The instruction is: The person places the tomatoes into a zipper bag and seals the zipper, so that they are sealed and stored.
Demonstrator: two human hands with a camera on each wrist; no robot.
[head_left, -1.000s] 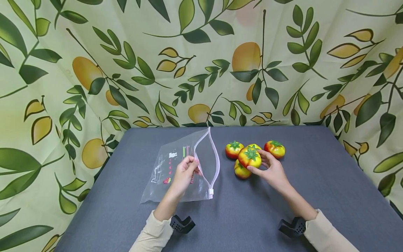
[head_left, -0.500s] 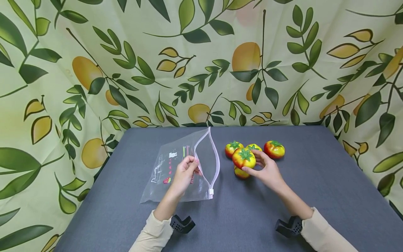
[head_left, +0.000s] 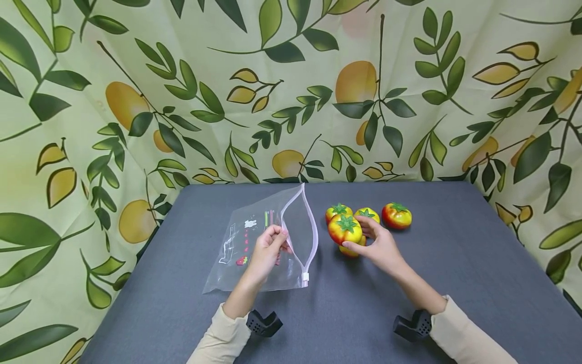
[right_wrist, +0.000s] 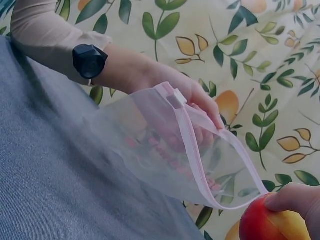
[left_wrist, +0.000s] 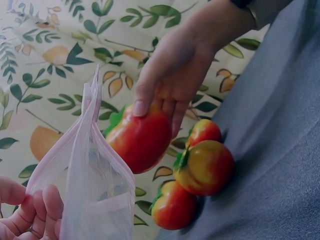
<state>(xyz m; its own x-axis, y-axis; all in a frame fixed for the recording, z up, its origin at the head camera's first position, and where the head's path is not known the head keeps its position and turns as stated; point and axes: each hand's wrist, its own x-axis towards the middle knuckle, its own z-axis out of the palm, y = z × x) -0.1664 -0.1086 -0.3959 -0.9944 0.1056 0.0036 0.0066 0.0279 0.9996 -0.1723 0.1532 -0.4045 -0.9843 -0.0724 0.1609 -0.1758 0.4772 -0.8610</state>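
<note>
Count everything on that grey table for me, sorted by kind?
Tomatoes: 5, one held in the right hand, four on the table
Clear zip bags: 1, its rim pinched by the left hand
Total: 6

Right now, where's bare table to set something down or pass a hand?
Free: the near strip of the table between the sleeves, the far right beyond the lone tomato, and the far left corner behind the zip bag. Crowded: the gap between the bag mouth and tomato cluster, where the right hand holds a tomato.
</note>
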